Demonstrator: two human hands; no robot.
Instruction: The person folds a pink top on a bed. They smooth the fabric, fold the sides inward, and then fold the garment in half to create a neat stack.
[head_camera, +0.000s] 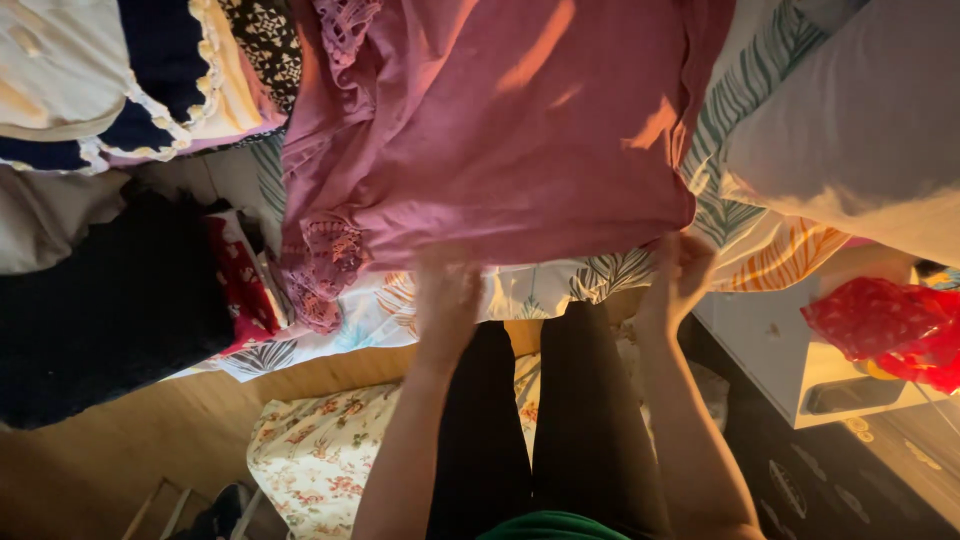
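Observation:
A mauve-pink garment (500, 130) with lace sleeve trim lies spread on a bed covered by a leaf-patterned sheet (560, 285). My left hand (447, 300) grips the garment's near hem at its middle, blurred by motion. My right hand (678, 275) pinches the near right corner of the same hem. Both forearms reach up from below, over my legs in black trousers (545, 420).
A pile of folded clothes (150, 80) sits at the top left, a dark garment (110, 310) and a red patterned one (240, 285) at the left. A white pillow (860, 130) lies at the right. A white bedside unit (790, 350) bears a red bag (890, 325). Floral cloth (320, 450) lies on the floor.

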